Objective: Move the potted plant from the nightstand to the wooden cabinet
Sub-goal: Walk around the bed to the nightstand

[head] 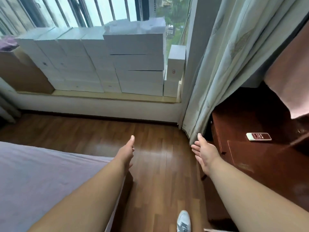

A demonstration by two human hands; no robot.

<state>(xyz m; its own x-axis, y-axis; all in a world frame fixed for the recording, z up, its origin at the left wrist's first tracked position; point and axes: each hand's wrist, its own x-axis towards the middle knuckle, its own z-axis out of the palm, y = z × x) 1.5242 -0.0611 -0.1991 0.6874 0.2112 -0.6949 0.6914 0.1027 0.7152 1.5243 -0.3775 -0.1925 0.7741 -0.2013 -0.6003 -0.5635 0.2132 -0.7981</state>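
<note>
No potted plant shows in the head view. My left hand (127, 153) reaches forward over the wooden floor, fingers apart, holding nothing. My right hand (204, 152) is stretched out beside the hem of the pale curtain (222, 69), palm turned inward, also holding nothing. A dark reddish wooden piece of furniture (260, 158) stands to the right of my right hand, with a white remote control (258, 136) lying on its top. I cannot tell whether it is the nightstand or the cabinet.
A bed with a lilac sheet (41, 174) fills the lower left. Several white boxes (117, 61) are stacked on the window ledge ahead, with a brown carton (21, 72) at their left. Wooden floor (160, 164) runs between bed and furniture. My shoe (183, 221) is below.
</note>
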